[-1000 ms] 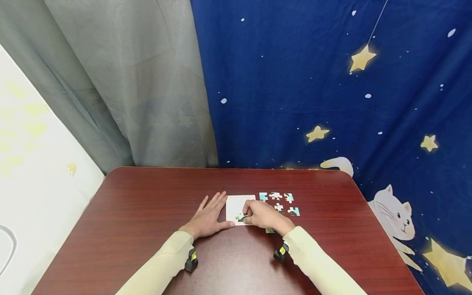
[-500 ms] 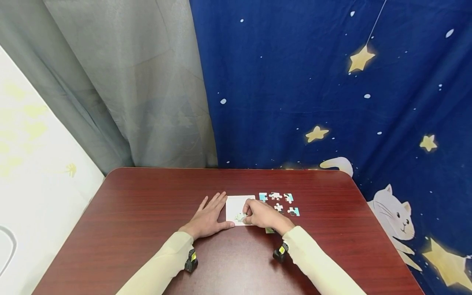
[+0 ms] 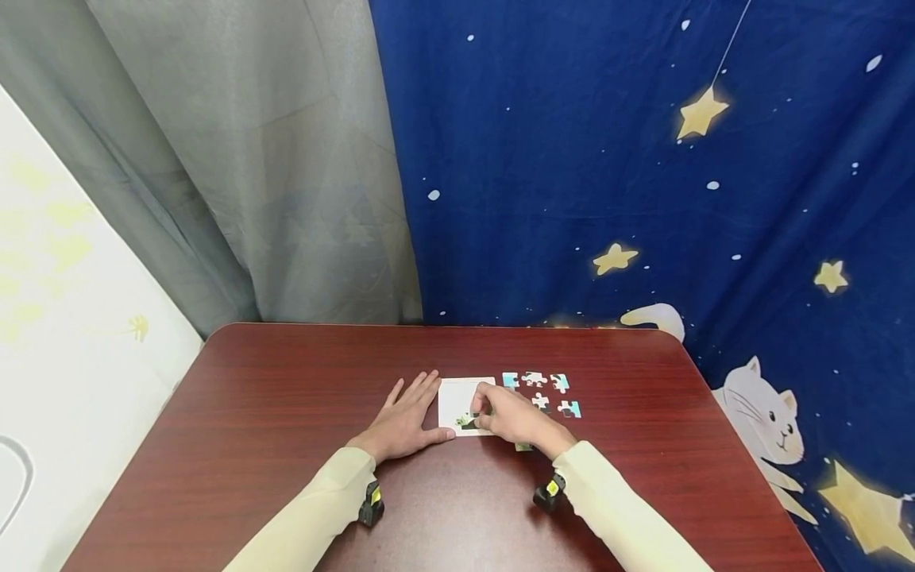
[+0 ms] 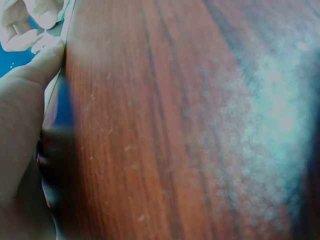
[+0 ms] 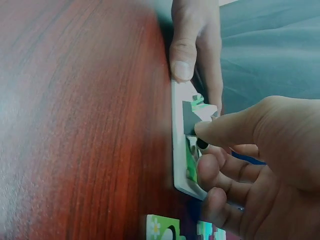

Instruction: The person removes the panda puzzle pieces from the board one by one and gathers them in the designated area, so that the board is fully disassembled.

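A white square puzzle board [image 3: 453, 395] lies on the table between my hands. My left hand [image 3: 407, 417] rests flat on the table with fingers spread, its thumb on the board's near left corner. My right hand [image 3: 513, 415] is over the board's right side. Its thumb and fingers pinch a jigsaw piece [image 5: 204, 107] with white and green on it, which sits tilted at the board's near edge. Another green piece [image 5: 190, 162] lies in the board beside it. The fingers hide part of the pieces.
Several loose jigsaw pieces lie right of the board, among them a white one [image 3: 534, 380] and a blue-edged one [image 3: 569, 410]. A green piece with a flower [image 5: 161, 227] is near my right wrist. Curtains [image 3: 536, 199] hang behind the table [image 3: 307, 365].
The pinched piece looked pale half a second ago and shows dark again now. My right hand's fingers have shifted slightly. My left hand stays in place.
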Tool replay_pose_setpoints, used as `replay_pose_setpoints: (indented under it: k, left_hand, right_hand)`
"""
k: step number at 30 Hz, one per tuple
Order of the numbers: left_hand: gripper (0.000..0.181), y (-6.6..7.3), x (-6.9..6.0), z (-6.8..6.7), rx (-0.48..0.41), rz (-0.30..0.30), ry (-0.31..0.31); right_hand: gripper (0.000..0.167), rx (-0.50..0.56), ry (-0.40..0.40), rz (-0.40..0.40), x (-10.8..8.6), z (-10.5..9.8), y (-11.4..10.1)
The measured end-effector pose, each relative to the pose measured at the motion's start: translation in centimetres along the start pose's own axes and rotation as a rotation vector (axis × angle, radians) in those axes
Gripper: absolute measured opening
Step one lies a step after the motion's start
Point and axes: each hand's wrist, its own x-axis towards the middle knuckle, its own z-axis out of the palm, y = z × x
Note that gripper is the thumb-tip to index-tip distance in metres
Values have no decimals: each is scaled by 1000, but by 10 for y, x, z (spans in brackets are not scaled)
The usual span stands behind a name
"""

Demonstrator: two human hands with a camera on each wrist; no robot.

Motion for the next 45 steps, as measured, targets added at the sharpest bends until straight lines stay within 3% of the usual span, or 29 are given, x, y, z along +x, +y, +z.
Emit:
replay_pose_setpoints:
  k: [8, 17, 45]
  left_hand:
    - [108, 1, 1, -1, -6, -6, -5]
    - [108, -1, 1, 0, -5, 5, 3]
    - [105, 5, -2, -5, -25, 15, 0]
  right_hand:
    - [13, 29, 36, -43, -8, -8, -4]
    - [12, 76, 42, -29, -24, -24, -1]
    - [15, 117, 121, 35, -86, -47, 52]
